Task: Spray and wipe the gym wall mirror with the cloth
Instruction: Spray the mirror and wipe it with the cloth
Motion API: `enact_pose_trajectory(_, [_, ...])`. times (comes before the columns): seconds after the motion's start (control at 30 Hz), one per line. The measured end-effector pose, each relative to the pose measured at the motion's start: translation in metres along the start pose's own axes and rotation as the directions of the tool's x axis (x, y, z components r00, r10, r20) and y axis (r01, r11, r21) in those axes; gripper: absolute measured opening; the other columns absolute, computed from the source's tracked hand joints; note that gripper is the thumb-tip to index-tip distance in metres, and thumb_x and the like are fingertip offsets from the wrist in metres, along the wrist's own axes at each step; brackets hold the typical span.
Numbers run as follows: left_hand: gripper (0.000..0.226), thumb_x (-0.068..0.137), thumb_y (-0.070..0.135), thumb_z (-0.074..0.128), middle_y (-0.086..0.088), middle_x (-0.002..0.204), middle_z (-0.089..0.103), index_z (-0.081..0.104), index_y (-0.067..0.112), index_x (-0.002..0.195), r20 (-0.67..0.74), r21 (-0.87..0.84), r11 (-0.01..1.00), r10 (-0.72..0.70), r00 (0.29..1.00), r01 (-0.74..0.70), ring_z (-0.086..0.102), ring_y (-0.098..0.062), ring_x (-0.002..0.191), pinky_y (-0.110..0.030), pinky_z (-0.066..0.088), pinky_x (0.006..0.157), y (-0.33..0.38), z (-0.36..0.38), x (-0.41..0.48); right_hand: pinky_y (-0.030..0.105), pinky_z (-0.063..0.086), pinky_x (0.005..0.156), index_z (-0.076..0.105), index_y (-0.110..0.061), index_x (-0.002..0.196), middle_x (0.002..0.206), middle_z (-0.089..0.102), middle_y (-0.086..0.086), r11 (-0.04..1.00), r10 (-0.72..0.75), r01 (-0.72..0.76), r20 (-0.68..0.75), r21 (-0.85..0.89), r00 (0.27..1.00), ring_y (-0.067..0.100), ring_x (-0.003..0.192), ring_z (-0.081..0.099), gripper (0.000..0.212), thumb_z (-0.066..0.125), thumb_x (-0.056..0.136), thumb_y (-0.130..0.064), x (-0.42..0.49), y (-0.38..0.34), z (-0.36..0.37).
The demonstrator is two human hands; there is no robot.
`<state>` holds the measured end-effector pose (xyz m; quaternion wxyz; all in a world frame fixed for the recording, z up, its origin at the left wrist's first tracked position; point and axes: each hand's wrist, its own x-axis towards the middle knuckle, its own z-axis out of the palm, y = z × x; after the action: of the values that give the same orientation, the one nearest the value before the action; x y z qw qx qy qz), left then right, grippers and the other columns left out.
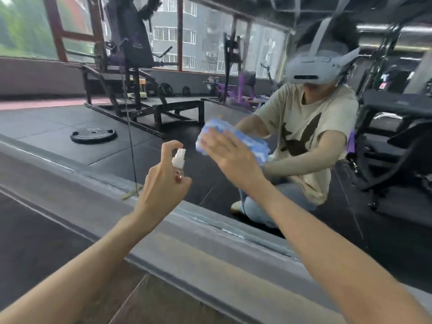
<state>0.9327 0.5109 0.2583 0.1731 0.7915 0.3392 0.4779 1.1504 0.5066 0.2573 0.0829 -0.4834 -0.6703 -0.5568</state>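
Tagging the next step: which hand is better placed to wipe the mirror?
Right. The right hand presses the blue cloth flat against the mirror; the left hand grips the spray bottle, a finger on its nozzle.

light: soft daylight from reflected windows (30, 26) | shadows: faint | blur: soft throughout | edges: wide-angle bending

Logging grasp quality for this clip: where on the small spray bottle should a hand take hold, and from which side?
Grip the spray bottle round its slim body below the white nozzle, from the side away from the mirror. It stands upright, nozzle toward the glass; the left hand wraps it so, forefinger over the top.
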Motion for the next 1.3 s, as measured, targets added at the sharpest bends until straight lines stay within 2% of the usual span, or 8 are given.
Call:
enact_pose_trajectory(0.1, [0.060,0.075,-0.007,0.053,-0.004,0.063,0.048,0.035,0.019,0.126,0.009,-0.012,1.000,0.002,1.000,-0.002,0.047,-0.023,0.054,-0.031,0.035,0.051,-0.006,0.001,-0.003,0.038,0.027,0.114,0.055,-0.030,0.133,0.137,0.058,-0.005,0.927,-0.357,0.368,0.468,0.073,0.808,0.015,0.128,0.048,0.056,0.028,0.090,-0.009,-0.056,-0.066,0.046])
enact_pose_trajectory(0.3, [0.057,0.077,-0.006,0.054,0.000,0.072,0.048,0.034,0.015,0.126,-0.068,-0.040,0.999,0.001,0.998,-0.004,0.047,-0.018,0.060,-0.024,0.036,0.054,-0.017,-0.014,0.001,0.035,-0.002,0.121,0.074,-0.018,0.108,0.117,0.070,-0.005,0.818,-0.564,0.527,0.502,0.231,0.656,0.014,0.113,0.064,0.040,0.040,0.087,-0.011,-0.059,-0.069,0.039])
enact_pose_trajectory(0.47, [0.060,0.076,-0.005,0.056,-0.005,0.075,0.051,0.029,0.014,0.126,-0.026,-0.037,0.999,0.004,1.000,-0.005,0.048,-0.023,0.061,-0.031,0.038,0.057,-0.026,-0.023,0.012,0.039,0.006,0.119,0.046,-0.003,0.138,0.141,0.053,0.009,0.997,-0.032,0.037,0.060,-0.074,0.998,0.026,0.135,0.039,0.050,0.047,0.088,0.002,0.023,0.000,0.013])
enact_pose_trajectory(0.57, [0.068,0.073,-0.002,0.059,-0.002,0.084,0.050,0.026,0.019,0.129,0.022,-0.088,0.996,-0.014,1.000,0.016,0.049,-0.023,0.064,-0.035,0.042,0.063,-0.029,-0.020,0.017,0.039,0.011,0.118,0.039,-0.003,0.144,0.150,0.042,0.011,0.990,0.042,-0.049,-0.049,-0.133,0.998,0.025,0.137,0.030,0.057,0.048,0.088,-0.001,0.017,-0.005,0.016])
enact_pose_trajectory(0.93, [0.047,0.078,-0.004,0.065,-0.008,0.101,0.047,0.038,0.011,0.113,0.042,-0.159,0.987,-0.029,0.999,0.036,0.048,-0.017,0.075,-0.016,0.036,0.065,-0.054,-0.019,0.002,0.037,0.003,0.122,0.071,-0.014,0.117,0.126,0.065,-0.004,0.864,-0.465,0.487,0.576,0.129,0.673,0.015,0.121,0.059,0.040,0.054,0.080,-0.013,-0.076,-0.114,0.048])
enact_pose_trajectory(1.03, [0.046,0.081,0.007,0.069,-0.005,0.103,0.053,0.045,0.013,0.120,0.000,-0.110,0.993,-0.041,0.999,0.041,0.054,-0.022,0.081,-0.030,0.041,0.075,-0.061,-0.032,0.009,0.039,0.003,0.122,0.061,-0.010,0.127,0.130,0.064,0.000,0.895,-0.442,0.422,0.411,0.143,0.797,0.021,0.121,0.059,0.047,0.035,0.088,-0.009,-0.039,-0.105,0.050])
enact_pose_trajectory(1.13, [0.043,0.084,0.011,0.065,-0.006,0.105,0.055,0.045,0.018,0.121,-0.046,-0.102,0.993,-0.069,0.997,0.064,0.056,-0.025,0.083,-0.041,0.048,0.081,-0.066,-0.040,0.017,0.038,0.024,0.117,0.043,-0.010,0.143,0.144,0.051,0.008,0.987,-0.078,0.057,0.134,0.149,0.988,0.025,0.134,0.047,0.052,0.030,0.093,-0.003,0.065,-0.065,0.037])
enact_pose_trajectory(1.3, [0.038,0.088,0.012,0.063,-0.003,0.107,0.055,0.044,0.017,0.120,-0.040,-0.094,0.991,-0.097,0.994,0.093,0.057,-0.024,0.084,-0.045,0.050,0.081,-0.081,-0.048,0.026,0.038,0.002,0.120,0.043,-0.003,0.144,0.150,0.042,0.013,0.993,0.119,-0.120,-0.070,-0.003,0.990,0.029,0.142,0.033,0.064,0.045,0.080,0.006,0.142,-0.048,0.053])
